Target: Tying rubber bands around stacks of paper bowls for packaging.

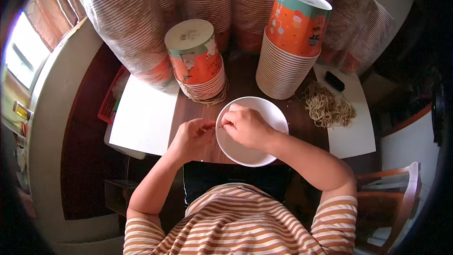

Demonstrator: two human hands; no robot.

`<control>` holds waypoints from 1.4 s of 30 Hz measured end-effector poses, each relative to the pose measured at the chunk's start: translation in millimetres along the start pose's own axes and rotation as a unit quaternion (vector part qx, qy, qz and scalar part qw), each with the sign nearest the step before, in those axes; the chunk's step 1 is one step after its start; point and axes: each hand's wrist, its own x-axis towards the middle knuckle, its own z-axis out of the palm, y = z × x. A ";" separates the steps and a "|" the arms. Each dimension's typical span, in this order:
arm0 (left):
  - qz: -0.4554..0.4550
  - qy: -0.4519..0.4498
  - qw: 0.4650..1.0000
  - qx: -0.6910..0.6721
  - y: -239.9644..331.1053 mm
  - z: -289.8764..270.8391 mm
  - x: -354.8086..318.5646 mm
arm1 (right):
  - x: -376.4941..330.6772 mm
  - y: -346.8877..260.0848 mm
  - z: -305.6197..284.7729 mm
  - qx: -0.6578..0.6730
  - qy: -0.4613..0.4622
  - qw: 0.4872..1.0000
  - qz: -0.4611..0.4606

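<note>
A white-lined paper bucket (252, 156) stands mouth up in front of me, close to the table's near edge. Over its left rim reaches my right hand (247, 125), fingers pinched together against the inner wall. Outside that same rim, my left hand (191, 137) has its fingertips curled at the bucket's side. Whatever the two hands pinch between them is too small to make out. A loose heap of beige strings (328, 106) lies to the right. More strings (210, 100) hang around the base of the left stack of orange and green buckets (196, 68).
A taller bucket stack (283, 66) rises behind the bucket, at the right. Plastic-wrapped stacks (132, 28) line the back. White sheets (141, 118) cover both table sides. A black object (334, 80) lies beyond the string heap. A wooden chair (401, 208) stands at right, a red basket (111, 97) at left.
</note>
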 end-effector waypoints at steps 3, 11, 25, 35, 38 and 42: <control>0.020 0.009 1.000 0.019 1.7 -0.1 -0.6 | -0.7 -2.0 -1.8 0.010 -0.014 1.000 -0.006; 0.025 0.012 0.999 0.041 5.0 -0.6 -0.7 | 0.4 -2.1 -2.5 0.004 -0.013 1.000 -0.021; 0.118 0.036 0.981 0.149 18.8 1.4 2.0 | 2.5 -2.9 3.6 0.012 0.020 0.999 -0.028; -0.034 -0.053 0.997 -0.050 -2.8 -5.8 -1.6 | -9.3 -25.3 -15.4 0.115 -0.129 0.964 0.200; -0.089 -0.116 0.968 -0.202 -0.1 -7.3 -13.5 | -20.0 -45.1 -32.0 0.055 -0.224 0.961 0.153; -0.079 -0.162 0.950 -0.257 -8.2 -11.2 -32.1 | -37.7 -44.1 -35.1 -0.024 -0.202 0.977 0.058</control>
